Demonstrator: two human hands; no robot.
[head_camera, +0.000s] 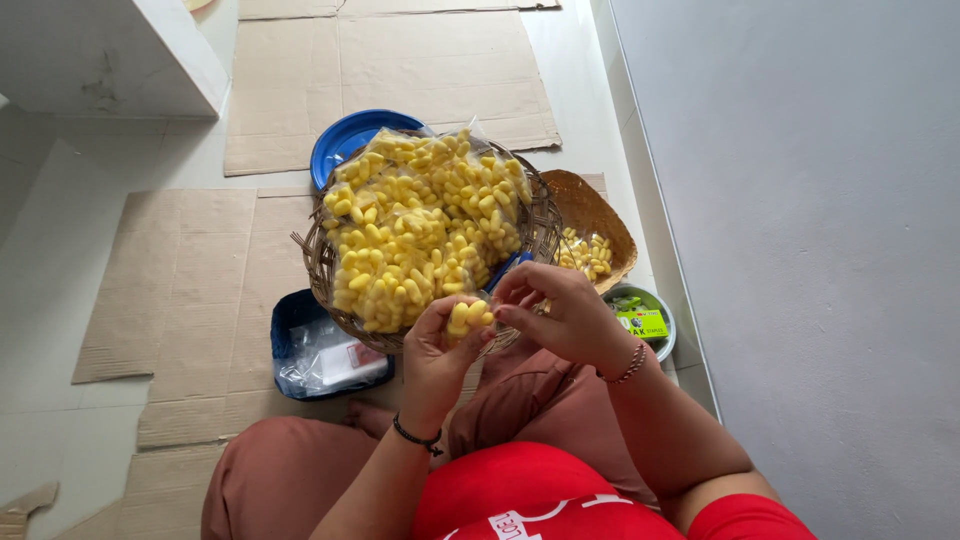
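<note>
Above the lap, the left hand (435, 345) cups yellow cocoons (468, 317) while the right hand (555, 312) pinches at them.

Your left hand (435, 350) holds pale yellow oval cocoons (467, 316); the same yellow fills the clear bags (420, 225) on the brown woven basket (545, 225). You have a blue round plate (345, 140), a blue tub (290, 320), tan cardboard sheets (190, 270) and a lime-green packet (642, 322) around you.

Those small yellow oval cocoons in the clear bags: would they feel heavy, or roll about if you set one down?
Probably light: the left hand cups several small yellow oval cocoons easily. Their rounded shape suggests they would roll. The clear plastic bags on the woven basket look floppy.
</note>
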